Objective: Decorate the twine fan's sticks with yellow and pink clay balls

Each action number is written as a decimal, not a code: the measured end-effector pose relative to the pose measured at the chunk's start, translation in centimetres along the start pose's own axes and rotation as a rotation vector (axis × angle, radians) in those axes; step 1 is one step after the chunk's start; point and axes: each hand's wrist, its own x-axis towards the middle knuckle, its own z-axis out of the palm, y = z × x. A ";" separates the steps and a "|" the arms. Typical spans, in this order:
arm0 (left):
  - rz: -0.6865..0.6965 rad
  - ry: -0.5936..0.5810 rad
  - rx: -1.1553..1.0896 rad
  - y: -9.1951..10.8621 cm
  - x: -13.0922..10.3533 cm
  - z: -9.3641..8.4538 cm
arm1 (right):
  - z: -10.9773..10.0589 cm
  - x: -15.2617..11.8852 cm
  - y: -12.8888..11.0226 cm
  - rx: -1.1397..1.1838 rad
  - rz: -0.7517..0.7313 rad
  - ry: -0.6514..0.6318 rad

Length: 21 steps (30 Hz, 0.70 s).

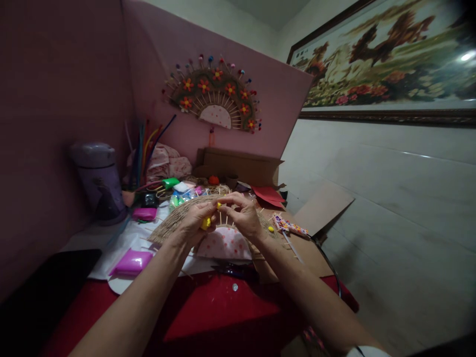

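My left hand [194, 221] is closed around a lump of yellow modelling clay [206, 223], which shows between the fingers. At the fingertips, where both hands meet, is a smaller yellow bit [218, 205]. My right hand [243, 214] has its fingers pinched together at that bit. Beneath both hands lies a fan-shaped piece of twine woven over sticks [169, 224], with a pink dotted half-round [224, 244] at its near side. A yellow ball [270, 229] rests on the right part of the fan. My hands hide the fan's middle.
Clay packets in magenta [132, 262], pink [145, 214] and green [170, 183] lie to the left, near a purple flask [99, 183]. A glue gun [290, 225] lies right, on cardboard [314, 255]. Dark-handled scissors [238, 270] are in front. A finished fan [217, 89] hangs behind.
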 end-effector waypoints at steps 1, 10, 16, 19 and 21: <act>-0.005 0.007 0.001 0.0 0.0 0.0 | 0.0 0.0 0.0 -0.001 -0.002 0.005; -0.003 0.024 -0.046 0.2 0.0 0.1 | 0.2 -0.2 0.0 -0.018 0.018 0.022; 0.002 0.001 -0.033 0.2 0.0 0.1 | 0.2 -0.1 0.0 -0.005 0.009 0.036; -0.003 0.022 -0.035 0.2 0.0 0.0 | 0.2 -0.1 0.1 -0.006 0.012 0.042; -0.011 0.029 -0.039 0.1 0.0 0.0 | 0.2 -0.1 0.1 -0.007 -0.007 0.049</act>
